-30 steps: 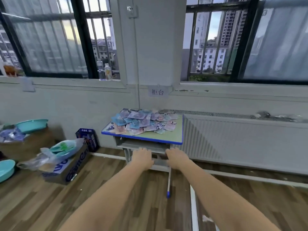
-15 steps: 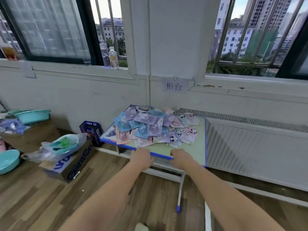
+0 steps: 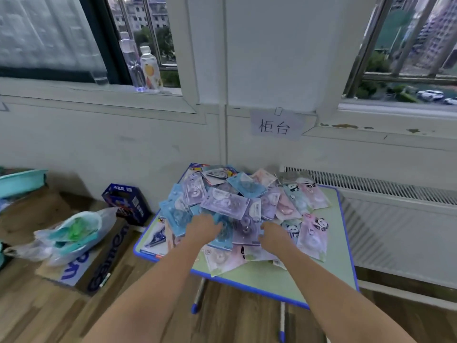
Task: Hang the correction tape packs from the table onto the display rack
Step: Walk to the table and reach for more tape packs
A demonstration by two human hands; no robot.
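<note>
Head view: both hands over pile of packs [image 3: 230,204] on table [image 3: 272,278]. Left hand [image 3: 204,230] and right hand [image 3: 273,235] equally near; packs directly beneath, farther ones beyond. Finger spread: cannot tell.

Two bare forearms enter the head view from the bottom edge, one on each side. No sleeve, cuff, watch, bracelet or glove is visible on either arm; both are uncovered from the frame edge to the fingers. The left hand [image 3: 204,230] and the right hand [image 3: 273,235] are bare, with no rings discernible. Fingertip and nail detail is too blurred to resolve.
</note>
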